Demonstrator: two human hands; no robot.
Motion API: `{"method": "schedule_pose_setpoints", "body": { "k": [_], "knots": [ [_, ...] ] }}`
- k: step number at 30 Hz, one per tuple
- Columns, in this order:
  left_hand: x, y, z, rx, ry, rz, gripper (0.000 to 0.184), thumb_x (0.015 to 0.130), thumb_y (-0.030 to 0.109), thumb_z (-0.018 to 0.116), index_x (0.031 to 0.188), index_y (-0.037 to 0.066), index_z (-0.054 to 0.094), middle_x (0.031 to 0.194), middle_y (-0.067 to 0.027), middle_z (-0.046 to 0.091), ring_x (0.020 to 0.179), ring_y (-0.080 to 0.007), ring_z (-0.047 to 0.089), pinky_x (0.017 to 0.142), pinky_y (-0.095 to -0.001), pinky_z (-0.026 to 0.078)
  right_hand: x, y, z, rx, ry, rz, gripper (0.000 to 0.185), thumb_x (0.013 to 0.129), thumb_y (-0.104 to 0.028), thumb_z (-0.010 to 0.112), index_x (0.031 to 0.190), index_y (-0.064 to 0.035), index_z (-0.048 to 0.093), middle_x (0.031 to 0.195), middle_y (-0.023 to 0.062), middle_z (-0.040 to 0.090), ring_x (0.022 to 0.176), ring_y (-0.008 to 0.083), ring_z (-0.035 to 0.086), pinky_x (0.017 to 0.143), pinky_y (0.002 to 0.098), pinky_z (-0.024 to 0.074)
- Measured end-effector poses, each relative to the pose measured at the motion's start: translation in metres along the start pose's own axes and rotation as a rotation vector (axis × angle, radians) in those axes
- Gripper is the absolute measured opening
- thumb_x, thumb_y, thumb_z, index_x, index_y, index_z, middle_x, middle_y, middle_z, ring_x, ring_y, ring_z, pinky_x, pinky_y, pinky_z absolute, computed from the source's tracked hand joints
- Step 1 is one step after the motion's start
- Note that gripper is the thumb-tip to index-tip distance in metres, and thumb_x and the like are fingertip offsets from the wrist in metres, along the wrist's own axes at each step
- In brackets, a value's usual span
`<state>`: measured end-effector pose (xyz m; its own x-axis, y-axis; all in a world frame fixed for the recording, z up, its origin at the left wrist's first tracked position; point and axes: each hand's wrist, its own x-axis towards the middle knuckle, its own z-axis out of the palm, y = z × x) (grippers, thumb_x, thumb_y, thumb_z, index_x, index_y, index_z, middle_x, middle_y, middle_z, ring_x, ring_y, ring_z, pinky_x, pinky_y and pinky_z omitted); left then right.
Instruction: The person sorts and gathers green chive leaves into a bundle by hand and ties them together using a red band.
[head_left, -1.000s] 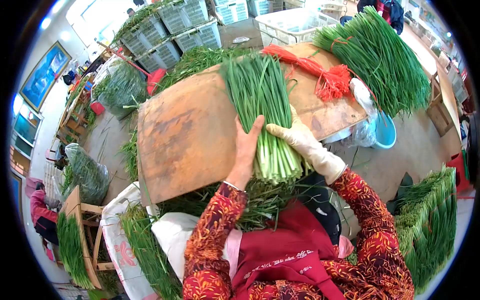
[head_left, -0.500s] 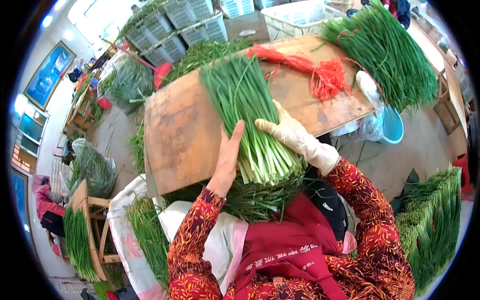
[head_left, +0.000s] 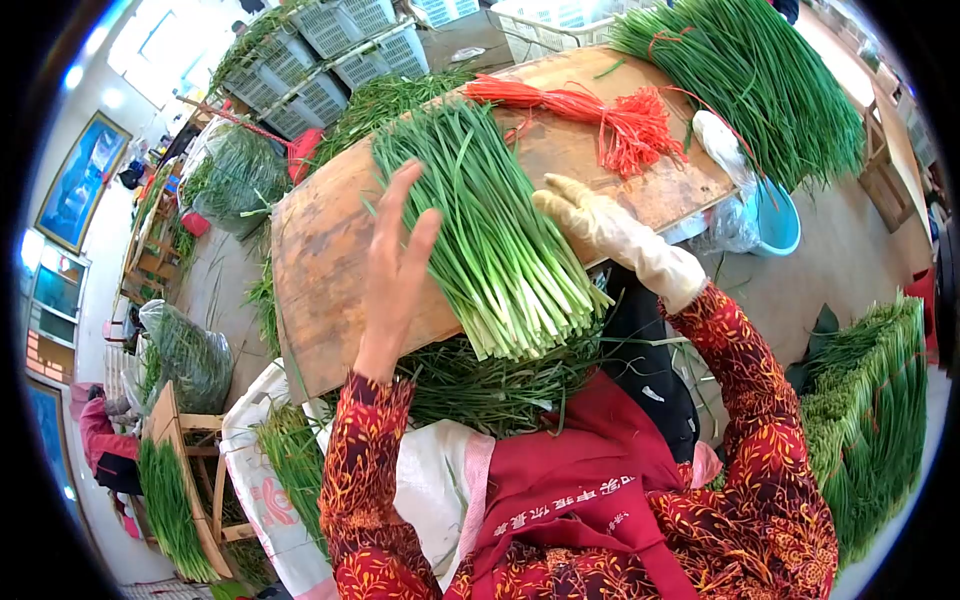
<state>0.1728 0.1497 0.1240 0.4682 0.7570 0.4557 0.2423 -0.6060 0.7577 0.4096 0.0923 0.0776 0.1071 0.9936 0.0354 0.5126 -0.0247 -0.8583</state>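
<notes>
Brown board: left hand held above, fingers spread wide. Green stalk bunch laid on board; probably light, bendy, easily bruised, best grasped around paler stems. Gloved right hand held alongside, fingers loosely parted.

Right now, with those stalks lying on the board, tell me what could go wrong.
The stalks show no tie around them, so they may fan apart if the left hand or gloved right hand nudges them. Their pale ends overhang the board, above loose greens, so a bump could tip some off. Red strands near the leafy tips might get tangled in.
</notes>
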Motion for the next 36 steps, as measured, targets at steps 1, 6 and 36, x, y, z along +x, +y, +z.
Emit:
{"method": "schedule_pose_setpoints", "body": {
  "k": [1, 6, 36],
  "knots": [
    [0.012, 0.005, 0.004, 0.04, -0.081, 0.069, 0.049, 0.09, 0.038, 0.047, 0.129, 0.009, 0.042, 0.136, -0.0122, 0.039, 0.131, -0.026, 0.027, 0.109, -0.0368, 0.013, -0.009, -0.005, -0.007, 0.029, 0.053, -0.055, 0.069, 0.083, -0.054, 0.048, 0.125, 0.0003, 0.044, 0.122, 0.0214, 0.049, 0.113, 0.0277, 0.049, 0.092, 0.0316, 0.0398],
    [0.049, 0.008, 0.035, 0.329, -0.411, 0.391, 0.035, 0.091, 0.03, 0.046, 0.121, 0.013, 0.052, 0.131, -0.0036, 0.046, 0.13, -0.0223, 0.031, 0.109, -0.0422, 0.012, -0.084, -0.025, -0.045, 0.478, -0.514, -0.057, 0.038, 0.089, -0.035, 0.049, 0.103, -0.0013, 0.06, 0.097, 0.0124, 0.063, 0.091, 0.0235, 0.059, 0.084, 0.0323, 0.0445],
    [0.125, -0.051, 0.108, 0.703, -0.875, 0.122, 0.029, 0.088, 0.03, 0.049, 0.108, 0.01, 0.056, 0.113, -0.0102, 0.056, 0.113, -0.0259, 0.047, 0.104, -0.0485, 0.021, 0.135, 0.097, -0.139, -0.737, 0.499, 0.079, 0.034, 0.072, -0.04, 0.063, 0.082, -0.0072, 0.065, 0.072, 0.0144, 0.064, 0.073, 0.0305, 0.062, 0.075, 0.0409, 0.0441]
  ]
}}
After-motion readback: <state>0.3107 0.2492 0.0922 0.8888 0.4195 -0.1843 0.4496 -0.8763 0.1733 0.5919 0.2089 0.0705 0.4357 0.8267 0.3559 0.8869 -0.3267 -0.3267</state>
